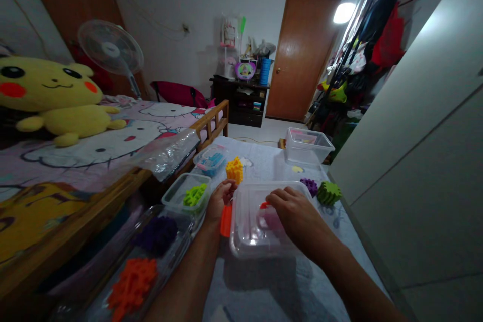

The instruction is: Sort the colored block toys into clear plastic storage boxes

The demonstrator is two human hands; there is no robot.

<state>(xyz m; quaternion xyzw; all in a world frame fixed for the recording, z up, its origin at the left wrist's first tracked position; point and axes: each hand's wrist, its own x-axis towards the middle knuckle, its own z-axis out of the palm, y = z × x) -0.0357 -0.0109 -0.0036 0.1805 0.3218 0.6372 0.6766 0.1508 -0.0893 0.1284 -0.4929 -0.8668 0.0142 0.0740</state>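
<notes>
A clear plastic storage box with a lid [249, 241] sits in front of me. An orange flap [226, 221], which looks like a latch, sticks out at its left side. My left hand [223, 196] is at the box's left edge, just above the flap, with fingers bent against the rim. Over the lid is my right hand [290, 211], its fingers curled down at a small orange-red piece [264, 205]. Whether that piece is part of the lid, I cannot tell. Something pinkish shows blurred through the lid. Beyond my left hand stands a yellow block piece [234, 168].
Purple [309, 187] and green [329, 193] block pieces lie right of the box. At left are a tub of lime-green pieces [194, 195], a lidded tub [211, 160] and a tray with orange pieces [133, 286]. An open clear bin [309, 153] stands farther back. A wooden bed rail [173, 158] borders the left.
</notes>
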